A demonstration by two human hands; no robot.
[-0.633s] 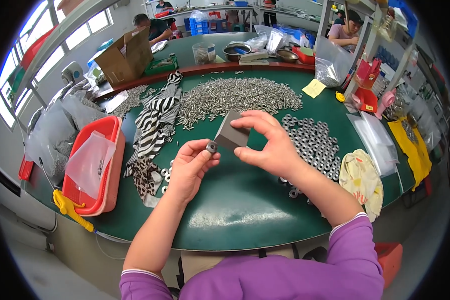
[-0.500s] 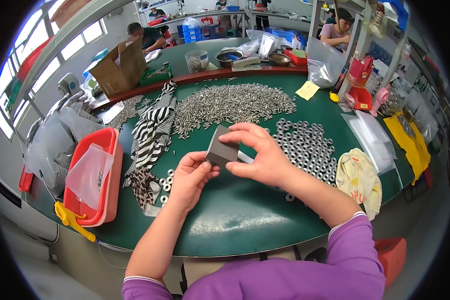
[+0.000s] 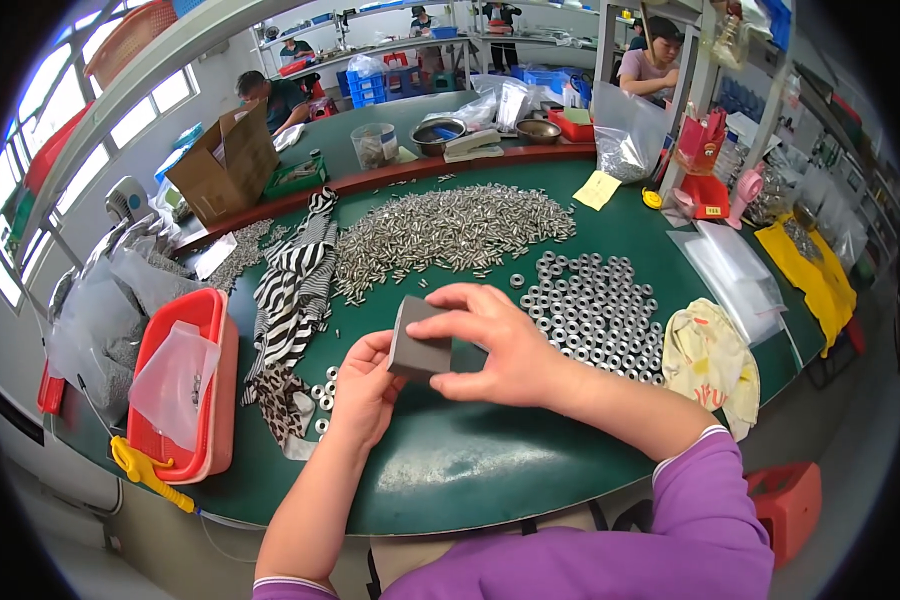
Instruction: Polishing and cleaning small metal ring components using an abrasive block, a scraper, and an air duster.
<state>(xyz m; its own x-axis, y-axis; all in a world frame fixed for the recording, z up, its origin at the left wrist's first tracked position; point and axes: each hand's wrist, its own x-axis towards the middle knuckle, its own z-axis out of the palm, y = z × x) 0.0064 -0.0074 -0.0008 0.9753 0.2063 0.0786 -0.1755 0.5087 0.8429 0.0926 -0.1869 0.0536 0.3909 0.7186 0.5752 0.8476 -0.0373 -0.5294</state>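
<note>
A dark grey rectangular block (image 3: 422,350) is held up over the green tabletop in front of me. My left hand (image 3: 367,385) pinches its left lower edge, fingers closed. My right hand (image 3: 500,345) curves round it from the right, fingertips on the upper part and thumb near the lower right corner. Whether anything small sits behind the block is hidden. Beyond my hands lies a heap of small metal pins (image 3: 455,235). Many silver metal rings (image 3: 600,310) are spread to the right of my right hand, and several more rings (image 3: 326,385) lie by my left hand.
A red basket (image 3: 225,400) with a plastic bag and a yellow air gun (image 3: 140,465) are at left. Striped cloth (image 3: 295,270) lies beside the pins. At right are a pale yellow cloth (image 3: 708,360) and clear plastic bags (image 3: 735,275). A cardboard box (image 3: 225,170) stands far left.
The block and both hands have come a little left and lower in the picture. A white piece beside my right fingers no longer shows. The whole view has shifted slightly.
</note>
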